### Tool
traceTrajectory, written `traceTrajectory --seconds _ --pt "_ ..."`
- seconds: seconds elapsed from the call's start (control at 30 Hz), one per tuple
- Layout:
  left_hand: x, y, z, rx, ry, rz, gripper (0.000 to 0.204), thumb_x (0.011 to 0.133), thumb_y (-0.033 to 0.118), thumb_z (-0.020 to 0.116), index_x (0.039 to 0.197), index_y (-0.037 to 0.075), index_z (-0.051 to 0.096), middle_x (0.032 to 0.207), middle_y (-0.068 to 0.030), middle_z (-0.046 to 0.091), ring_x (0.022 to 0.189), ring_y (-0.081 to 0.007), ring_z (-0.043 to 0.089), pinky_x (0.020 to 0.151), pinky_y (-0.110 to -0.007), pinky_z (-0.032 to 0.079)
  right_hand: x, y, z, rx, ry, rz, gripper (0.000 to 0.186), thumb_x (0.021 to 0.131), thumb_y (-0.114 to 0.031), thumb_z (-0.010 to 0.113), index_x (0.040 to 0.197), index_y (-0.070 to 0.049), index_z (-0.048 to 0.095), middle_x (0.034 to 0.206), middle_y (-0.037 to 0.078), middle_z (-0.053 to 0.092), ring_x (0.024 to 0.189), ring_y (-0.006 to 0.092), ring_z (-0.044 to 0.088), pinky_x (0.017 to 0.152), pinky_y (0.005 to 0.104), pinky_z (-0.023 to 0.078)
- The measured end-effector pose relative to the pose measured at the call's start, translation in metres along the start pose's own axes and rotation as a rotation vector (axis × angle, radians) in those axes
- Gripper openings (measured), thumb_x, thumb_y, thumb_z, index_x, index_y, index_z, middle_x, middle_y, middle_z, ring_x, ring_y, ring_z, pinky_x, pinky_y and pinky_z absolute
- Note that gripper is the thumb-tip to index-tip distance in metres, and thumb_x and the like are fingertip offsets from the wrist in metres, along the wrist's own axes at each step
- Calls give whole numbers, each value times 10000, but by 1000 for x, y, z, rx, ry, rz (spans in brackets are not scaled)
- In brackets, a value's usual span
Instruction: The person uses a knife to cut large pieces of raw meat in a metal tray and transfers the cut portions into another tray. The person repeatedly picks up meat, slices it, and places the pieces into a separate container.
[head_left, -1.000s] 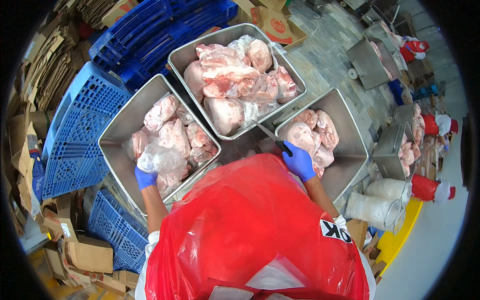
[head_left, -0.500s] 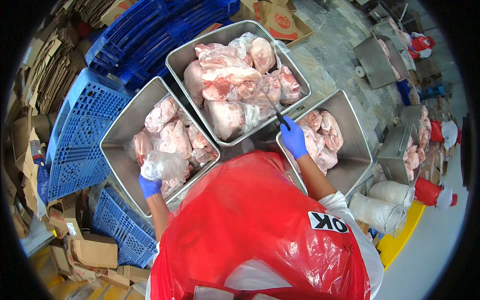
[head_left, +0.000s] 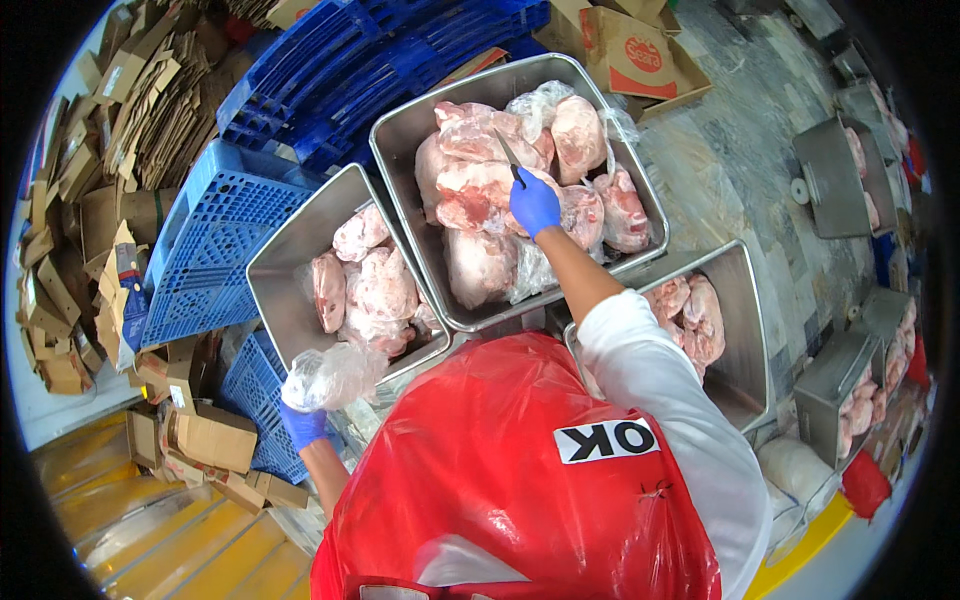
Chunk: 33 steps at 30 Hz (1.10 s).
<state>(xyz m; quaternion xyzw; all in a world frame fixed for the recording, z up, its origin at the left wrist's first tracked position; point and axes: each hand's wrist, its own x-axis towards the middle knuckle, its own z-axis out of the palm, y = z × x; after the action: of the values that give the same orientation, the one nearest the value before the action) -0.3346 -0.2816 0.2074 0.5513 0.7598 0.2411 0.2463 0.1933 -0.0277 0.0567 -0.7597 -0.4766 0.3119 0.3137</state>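
Observation:
Both my hands wear blue gloves. My left hand is closed on a bunch of crumpled clear plastic wrap, held at the near left corner of the left metal bin. My right hand is wrapped around the dark handle of a knife, its blade pointing up and left. It hovers over the middle metal bin, which is full of large pieces of raw meat, some in clear plastic. Pale meat chunks lie in the left bin.
A third metal bin with meat stands at the right, partly behind my right arm. Blue plastic pallets and stacked flattened cardboard are at the left. An opened carton lies at the back. More meat bins stand far right.
My right hand has moved up and left with the knife, over the middle bin's meat. My left hand has drawn the plastic wrap toward me, to the left bin's near edge. The view has shifted.

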Motion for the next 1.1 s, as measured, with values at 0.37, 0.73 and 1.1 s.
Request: traceTrajectory --seconds 0.37,0.73,1.1 --pt "-48 -17 -6 -115 125 -209 386 896 32 703 1278 -4 657 1197 -110 726 1033 -207 703 920 -359 576 20 -18 30 -178 -133 36 394 973 -260 515 1316 -119 648 1088 253 720 1003 454 692 873 557 539" --pt "-21 78 25 -140 97 -20 382 777 12 752 1158 -1 722 1095 -103 759 974 -190 721 891 -338 574 39 -3 62 -187 -83 11 548 909 -306 625 1401 -75 559 1027 277 715 929 463 706 811 585 548" --pt "16 195 19 273 -18 323 276 806 67 742 1080 31 734 1054 -152 756 989 -246 719 879 -359 559 -171 -100 -9 333 -823 -925 1231 661 -536 918 1596 -17 308 1660 255 257 1560 377 234 1276 441 206"
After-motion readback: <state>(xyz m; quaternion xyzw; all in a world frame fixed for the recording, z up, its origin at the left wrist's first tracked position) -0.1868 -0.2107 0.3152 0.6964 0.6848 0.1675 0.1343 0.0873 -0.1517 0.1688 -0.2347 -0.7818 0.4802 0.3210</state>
